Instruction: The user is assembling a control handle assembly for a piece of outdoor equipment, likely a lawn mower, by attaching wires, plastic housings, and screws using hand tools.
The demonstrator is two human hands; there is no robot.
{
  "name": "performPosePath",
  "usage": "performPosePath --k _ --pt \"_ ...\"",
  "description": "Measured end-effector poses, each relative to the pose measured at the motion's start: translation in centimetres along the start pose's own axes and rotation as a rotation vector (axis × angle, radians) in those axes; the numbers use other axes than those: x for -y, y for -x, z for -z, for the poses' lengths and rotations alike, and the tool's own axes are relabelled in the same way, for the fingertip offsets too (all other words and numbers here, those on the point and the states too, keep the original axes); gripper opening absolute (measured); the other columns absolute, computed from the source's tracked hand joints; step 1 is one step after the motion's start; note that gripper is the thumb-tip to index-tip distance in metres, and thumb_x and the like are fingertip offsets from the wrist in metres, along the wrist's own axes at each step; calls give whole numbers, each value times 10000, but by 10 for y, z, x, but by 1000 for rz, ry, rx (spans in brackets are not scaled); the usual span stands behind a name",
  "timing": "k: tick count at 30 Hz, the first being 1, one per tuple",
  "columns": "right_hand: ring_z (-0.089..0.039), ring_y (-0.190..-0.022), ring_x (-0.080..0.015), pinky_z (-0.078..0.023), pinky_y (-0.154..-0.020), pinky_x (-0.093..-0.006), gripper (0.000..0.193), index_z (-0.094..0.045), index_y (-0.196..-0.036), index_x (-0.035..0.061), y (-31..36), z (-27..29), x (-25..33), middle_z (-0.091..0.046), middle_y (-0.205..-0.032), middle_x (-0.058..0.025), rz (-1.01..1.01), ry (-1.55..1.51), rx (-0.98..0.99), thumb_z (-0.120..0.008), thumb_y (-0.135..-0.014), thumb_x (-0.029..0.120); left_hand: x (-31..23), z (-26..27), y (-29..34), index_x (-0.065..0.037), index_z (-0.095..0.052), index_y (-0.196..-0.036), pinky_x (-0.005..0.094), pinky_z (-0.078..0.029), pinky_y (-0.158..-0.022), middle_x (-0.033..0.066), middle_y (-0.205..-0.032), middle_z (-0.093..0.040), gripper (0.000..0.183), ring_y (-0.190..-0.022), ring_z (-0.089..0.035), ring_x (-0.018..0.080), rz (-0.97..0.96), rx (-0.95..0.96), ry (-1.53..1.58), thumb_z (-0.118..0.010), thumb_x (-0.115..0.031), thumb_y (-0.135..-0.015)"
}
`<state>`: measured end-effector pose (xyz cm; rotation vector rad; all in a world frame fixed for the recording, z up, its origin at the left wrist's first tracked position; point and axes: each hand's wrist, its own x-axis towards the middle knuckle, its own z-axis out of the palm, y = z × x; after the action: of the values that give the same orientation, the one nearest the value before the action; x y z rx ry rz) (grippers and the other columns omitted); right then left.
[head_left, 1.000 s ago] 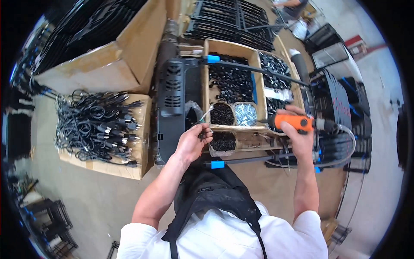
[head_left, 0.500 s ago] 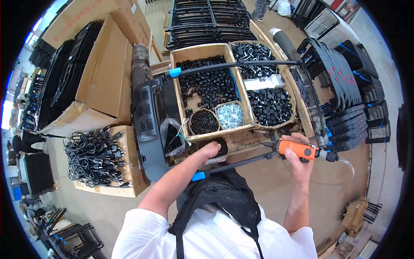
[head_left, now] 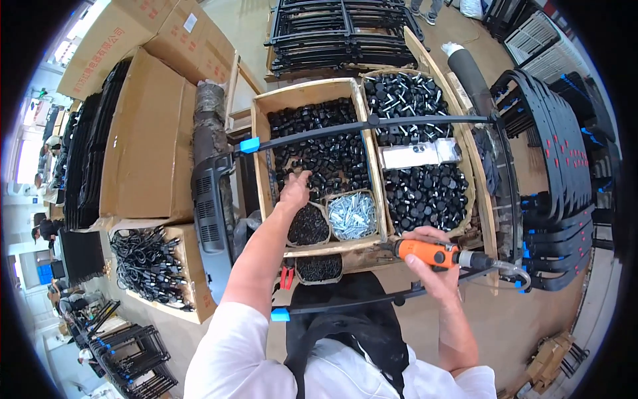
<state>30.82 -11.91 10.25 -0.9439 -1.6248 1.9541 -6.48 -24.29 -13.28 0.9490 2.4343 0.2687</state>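
Left hand (head_left: 294, 193) moved from front into divided wooden box (head_left: 304, 97), so black plastic caps (head_left: 339, 156) now in reach; grip unclear. Right fist wraps (head_left: 438, 279) orange-black cylindrical plastic driver (head_left: 425, 253), box front.

We see an open, divided pale wooden tray (head_left: 306, 92), matt and rough along its edges. In its left compartment, small black plastic-looking caps (head_left: 344, 157) shine; at that compartment's near right corner, slender silver metal screws (head_left: 352, 216) gleam. Toward the tray's right edge we find round black plastic-looking knobs (head_left: 425, 199) with soft highlights. By the near edge, an orange cylindrical power tool (head_left: 422, 253) has a smooth, plastic-looking housing. Beyond the left edge we note a tall brown cardboard box (head_left: 143, 143), matt.
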Motion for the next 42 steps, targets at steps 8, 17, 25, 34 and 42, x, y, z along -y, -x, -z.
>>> performPosePath --k 8,17,25,34,42 --pt "-665 -1165 -191 -534 -1036 -367 512 -578 -1325 31 -49 -3 -19 -698 -1265 -112 -50 59 39 -815 -873 70 -15 -15 -32 -180 -534 -1332 536 -537 -977 240 -1228 -660 455 -1172 -642 468 -122 126 -49 -704 -162 -910" --pt "-656 -1116 -175 -543 -998 -322 551 -566 -1374 42 -168 -96 -119 -680 -1244 -109 46 -102 23 -818 -884 60 -13 34 9 -17 -567 -1379 423 -568 -885 183 -1126 -705 446 -1018 -706 349 56 -222 559 -678 -96 -955" --pt "-662 -776 -169 -549 -640 -314 452 -589 -1323 2 -221 -96 -196 -712 -916 -70 -132 441 -1 -690 -907 146 -20 89 157 -116 -529 -1433 299 -502 -730 64 -1068 -641 324 -904 -622 168 81 112 2154 -480 -209 -1127" --pt "-763 -952 -370 -625 -822 -446 244 -775 -967 2 -140 -88 -179 -757 -1020 -257 235 1742 504 -568 -908 117 -2 55 251 -109 -549 -1391 255 -474 -666 24 -983 -621 303 -817 -583 113 99 148 1925 -559 -226 -1111" --pt "-758 -976 -375 -607 -876 -478 281 -776 -963 20 -149 -73 -186 -762 -1015 -233 256 1696 473 -529 -923 149 9 43 272 -64 -603 -1297 216 -495 -624 18 -995 -680 256 -773 -623 77 100 188 1823 -623 -201 -1082"
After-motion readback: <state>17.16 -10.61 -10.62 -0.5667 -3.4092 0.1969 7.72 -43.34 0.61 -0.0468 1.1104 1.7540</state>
